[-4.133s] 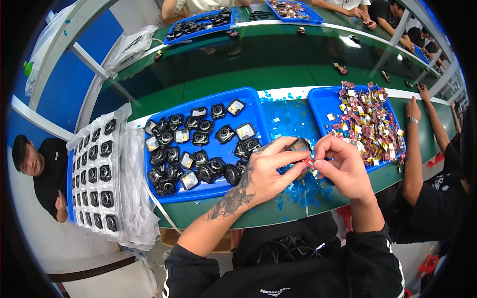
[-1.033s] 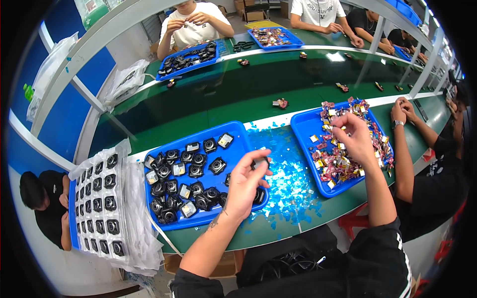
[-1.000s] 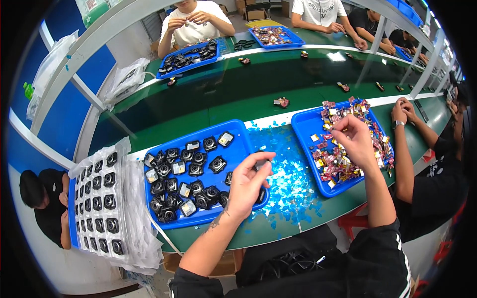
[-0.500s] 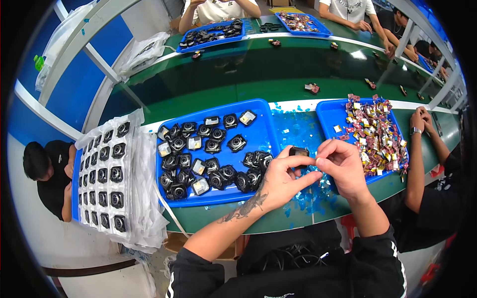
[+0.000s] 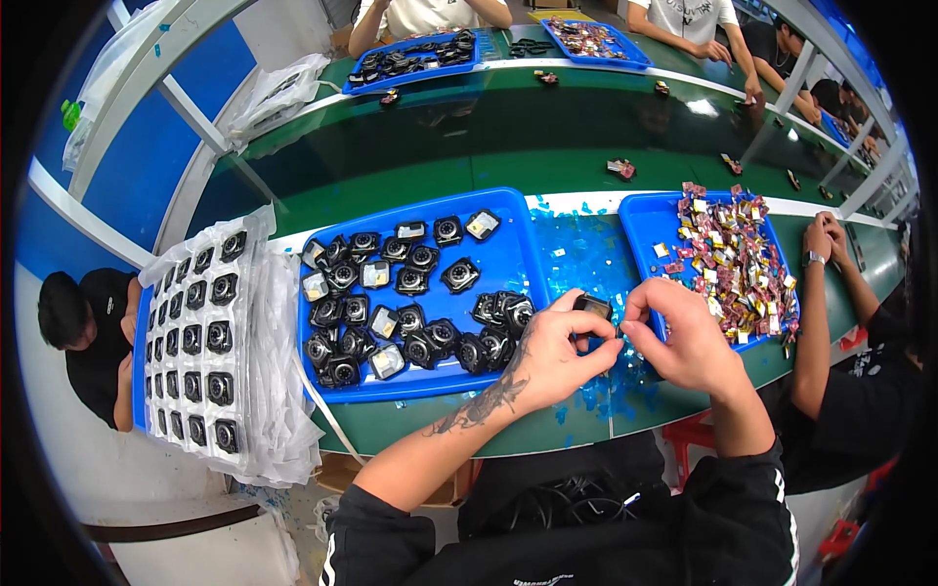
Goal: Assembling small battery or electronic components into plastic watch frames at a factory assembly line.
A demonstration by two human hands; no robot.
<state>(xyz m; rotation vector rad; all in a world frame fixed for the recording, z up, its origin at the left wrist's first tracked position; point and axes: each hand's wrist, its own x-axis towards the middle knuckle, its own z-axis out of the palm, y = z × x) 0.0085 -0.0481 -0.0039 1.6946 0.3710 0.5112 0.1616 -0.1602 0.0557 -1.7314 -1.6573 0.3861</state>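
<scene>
My left hand (image 5: 559, 356) grips a small black watch case (image 5: 593, 307) with a dark glossy face, its fingers wrapped round the case. Close beside it, my right hand (image 5: 689, 337) has thumb and index finger drawn together near my left fingertips. Whatever lies in that pinch is too small or hidden to make out. To the left, a blue tray (image 5: 503, 249) holds many similar black watch cases (image 5: 460, 275), some showing a pale inner side. Blue film scraps (image 5: 591, 269) litter the bench around and beneath my hands.
At right stands a second blue tray (image 5: 637, 217) heaped with small red, yellow and white electronic parts (image 5: 738, 264). White moulded trays of watch cases (image 5: 219, 336) are stacked at left. A green belt (image 5: 420, 146) carries scattered parts beyond. Co-workers sit at both sides and opposite.
My right fingers have shifted slightly down and bent more, staying close to the left fingertips. The watch case stays in my left hand. Parts on the belt have drifted a little right.
</scene>
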